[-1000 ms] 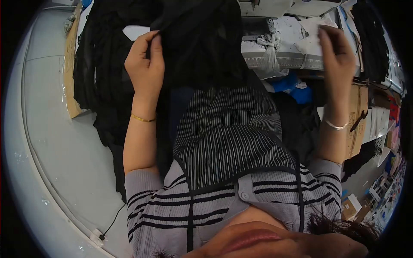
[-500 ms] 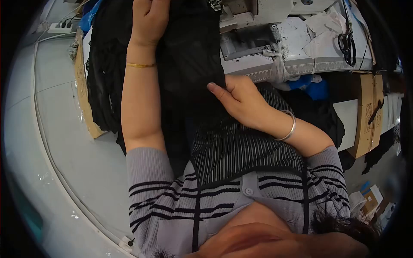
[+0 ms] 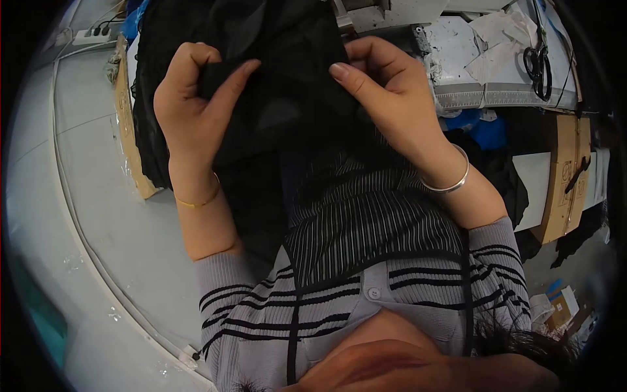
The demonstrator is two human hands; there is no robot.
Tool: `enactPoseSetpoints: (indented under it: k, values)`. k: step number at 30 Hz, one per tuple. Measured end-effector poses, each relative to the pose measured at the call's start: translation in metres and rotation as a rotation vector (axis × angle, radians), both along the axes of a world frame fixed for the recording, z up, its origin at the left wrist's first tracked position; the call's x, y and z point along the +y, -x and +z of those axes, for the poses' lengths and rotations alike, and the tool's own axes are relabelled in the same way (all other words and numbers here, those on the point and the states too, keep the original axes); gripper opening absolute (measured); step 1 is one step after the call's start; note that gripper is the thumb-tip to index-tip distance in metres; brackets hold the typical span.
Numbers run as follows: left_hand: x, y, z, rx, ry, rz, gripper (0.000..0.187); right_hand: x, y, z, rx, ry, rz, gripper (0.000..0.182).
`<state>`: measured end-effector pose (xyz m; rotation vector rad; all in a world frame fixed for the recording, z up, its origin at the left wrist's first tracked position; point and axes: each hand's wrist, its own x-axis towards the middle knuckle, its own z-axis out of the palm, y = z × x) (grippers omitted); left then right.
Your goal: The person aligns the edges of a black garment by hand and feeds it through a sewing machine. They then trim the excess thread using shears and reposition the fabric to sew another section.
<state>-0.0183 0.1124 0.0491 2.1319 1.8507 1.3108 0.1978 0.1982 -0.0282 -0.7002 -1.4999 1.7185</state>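
Note:
A sheer black fabric [image 3: 290, 85] stretches between my two hands and hangs down over my lap. My left hand [image 3: 196, 104] is closed on its left side, thumb and bent fingers pinching a fold. At the fabric's right edge, my right hand [image 3: 395, 95] grips with the thumb on top and fingers curled beneath. More gathered black cloth [image 3: 151, 117] lies to the left of the held piece. A dark striped apron [image 3: 372, 225] covers my front, below the fabric.
Right of the fabric, a worktop carries a metal ruler strip [image 3: 503, 97], black scissors [image 3: 538, 70] and paper scraps [image 3: 499, 36]. A cardboard box [image 3: 567, 179] stands lower right. A power strip [image 3: 98, 37] and cable lie on the floor at left.
My left hand has come back toward my body and now pinches the fabric's left side. My right hand has moved up along the right edge. The fabric is now spread between both hands.

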Motion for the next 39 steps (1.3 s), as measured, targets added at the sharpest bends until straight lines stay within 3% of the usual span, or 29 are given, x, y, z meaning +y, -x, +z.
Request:
enactPoseSetpoints:
  k: [1,3,4,6,7,9,10,13,15,18,26,32,37,39]
  values:
    - [-0.005,-0.007,0.002,0.078,0.056,0.141,0.021,-0.001,-0.004,0.0,0.001,0.002,0.0,0.017]
    - [-0.01,-0.015,0.0,0.04,0.002,0.181,0.018,-0.002,-0.01,0.0,-0.035,-0.211,-0.083,0.037]
    - [-0.012,-0.02,0.0,0.003,-0.053,0.221,0.016,-0.001,-0.009,0.0,-0.034,-0.212,-0.079,0.037]
    - [-0.018,-0.035,0.007,0.133,-0.139,0.243,0.016,0.0,-0.002,0.001,-0.162,-0.757,-0.15,0.046]
    - [-0.02,-0.044,0.009,0.264,-0.226,0.259,0.016,-0.001,0.002,0.004,-0.16,-0.757,-0.15,0.046]
    - [-0.015,-0.071,0.005,0.349,-0.287,0.141,0.015,-0.003,0.007,0.009,-0.438,-0.938,-0.195,0.052]
    - [-0.012,-0.079,-0.009,0.231,-0.274,0.035,0.011,-0.006,0.006,0.007,-0.436,-0.937,-0.194,0.052]
    - [-0.023,-0.086,-0.029,0.358,-0.105,0.013,0.011,-0.014,-0.005,-0.001,-0.206,-0.74,-0.277,0.047]
    - [-0.022,-0.092,-0.035,0.362,-0.098,0.028,0.011,-0.022,-0.02,0.0,-0.179,-0.067,0.003,0.035]
    - [-0.02,-0.098,-0.039,0.344,-0.069,0.059,0.011,-0.024,-0.021,-0.001,-0.003,0.029,-0.018,0.027]
    - [0.015,-0.071,-0.04,0.219,-0.086,0.076,0.01,0.008,0.004,0.0,-0.03,-0.11,-0.074,0.017]
    - [0.017,-0.047,-0.036,-0.24,-0.11,0.074,0.006,0.003,-0.007,-0.015,-0.036,-0.26,-0.085,0.015]
    - [0.018,-0.039,-0.036,-0.221,-0.14,0.015,0.015,0.004,-0.018,-0.004,-0.1,-0.243,0.023,0.025]
    - [0.019,-0.045,-0.034,-0.161,-0.151,0.031,0.016,0.007,-0.011,-0.011,-0.106,-0.731,-0.069,0.05]
